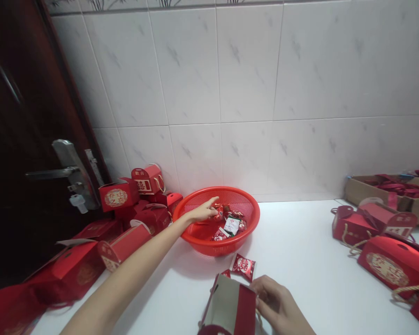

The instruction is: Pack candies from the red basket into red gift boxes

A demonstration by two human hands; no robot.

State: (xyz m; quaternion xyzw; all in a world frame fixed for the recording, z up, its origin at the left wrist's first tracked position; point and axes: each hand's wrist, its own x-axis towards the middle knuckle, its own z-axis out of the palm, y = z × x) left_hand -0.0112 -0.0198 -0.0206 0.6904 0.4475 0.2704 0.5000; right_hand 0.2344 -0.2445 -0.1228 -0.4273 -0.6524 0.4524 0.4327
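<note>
Left grip [204, 211]: forefinger out, at red packet [219, 213]; can't tell if closed
Red basket [212, 247]: under left grip
Right grip [261, 298]: pinching the red box [245, 309], just left
Loose packet [243, 267]: on desk [307, 260], beyond right grip

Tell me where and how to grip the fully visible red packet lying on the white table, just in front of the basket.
Pinch the red packet across its printed middle, probably from above and slightly to the right. It lies face up on the table, with the basket behind it and the red box in front crowding those sides.
</note>
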